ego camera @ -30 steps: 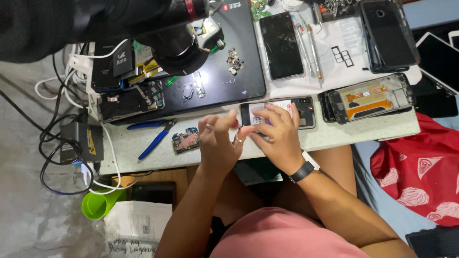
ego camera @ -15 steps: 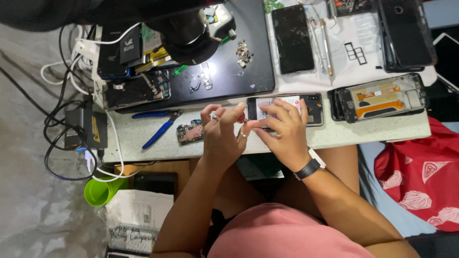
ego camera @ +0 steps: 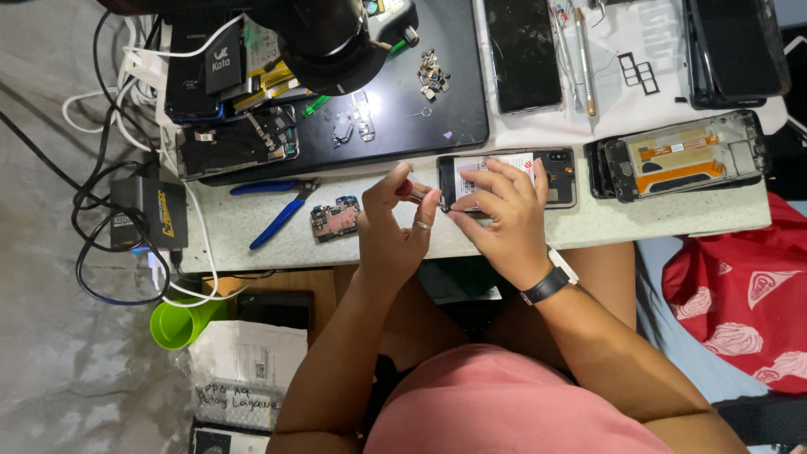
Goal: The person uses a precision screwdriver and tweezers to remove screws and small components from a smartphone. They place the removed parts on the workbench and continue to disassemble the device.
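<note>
An opened phone (ego camera: 538, 172) with its back cover off lies flat near the front edge of the pale tabletop (ego camera: 639, 223), its battery label showing white. The right hand (ego camera: 500, 210) rests on top of it, fingers spread and pressing down on its near end. The left hand (ego camera: 395, 223), just beside the phone's left end, is closed around a small red-handled screwdriver (ego camera: 414, 192), whose tip meets the phone's corner. Left of that hand lies a small circuit board (ego camera: 335, 219), and further left blue-handled pliers (ego camera: 282, 202). To the right of the phone sits a stripped phone frame (ego camera: 685, 155) with orange flex cables. Behind them a dark work mat (ego camera: 454, 101) carries loose screws and small parts, with a black-screened phone (ego camera: 523, 52) beside it. A green cup (ego camera: 181, 322) stands on the floor below the tabletop's left end.
</note>
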